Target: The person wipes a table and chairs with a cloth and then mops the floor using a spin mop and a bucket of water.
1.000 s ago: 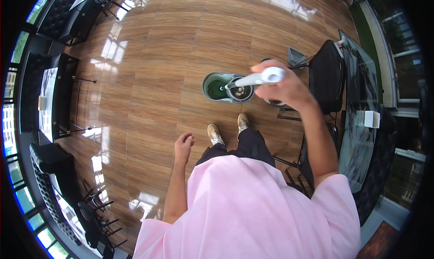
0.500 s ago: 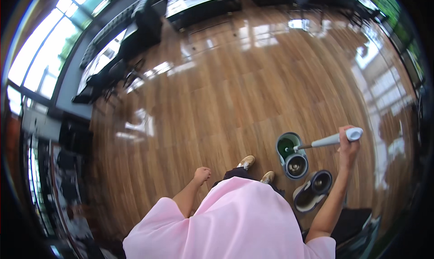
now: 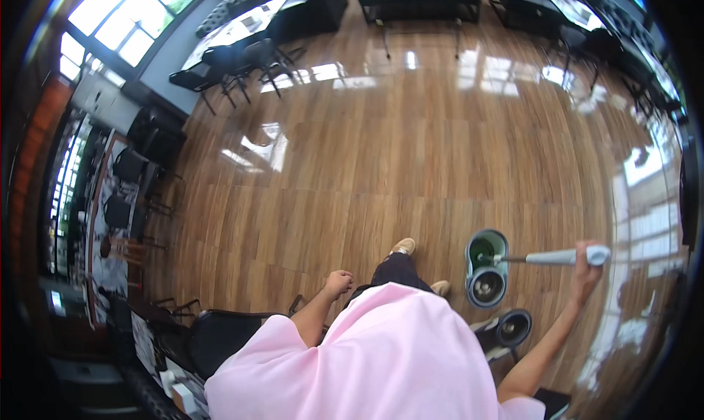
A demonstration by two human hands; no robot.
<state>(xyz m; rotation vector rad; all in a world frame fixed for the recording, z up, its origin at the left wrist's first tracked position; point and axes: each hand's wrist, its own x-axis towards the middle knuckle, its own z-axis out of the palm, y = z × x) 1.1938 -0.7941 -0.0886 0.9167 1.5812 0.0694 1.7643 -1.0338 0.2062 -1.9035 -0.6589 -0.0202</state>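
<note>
My right hand (image 3: 584,279) is wrapped round the pale grey handle of a mop (image 3: 551,257), near its rounded top end. The mop's shaft slants down into the green-looking compartment of a grey twin-well mop bucket (image 3: 488,302), ahead and to my right. Its lower end is hidden inside the bucket. A round wringer basket sits in the bucket's nearer well. Close behind it stands a second mop bucket (image 3: 529,330), partly covered by my pink shirt. Away from the buckets, my left hand (image 3: 339,283) hangs by my hip with curled fingers and nothing visible in it.
Glossy wood floor (image 3: 352,148) spreads ahead. Black tables (image 3: 419,8) and tufted benches line the far side, with dark chairs (image 3: 260,57) at the far left. More chairs stand along the left, and a black seat (image 3: 224,339) is close behind my left arm.
The view has swung left, so the far tables and the buckets sit further right. The mop stays in the same bucket, still in my right hand. Chairs at my left have come into view.
</note>
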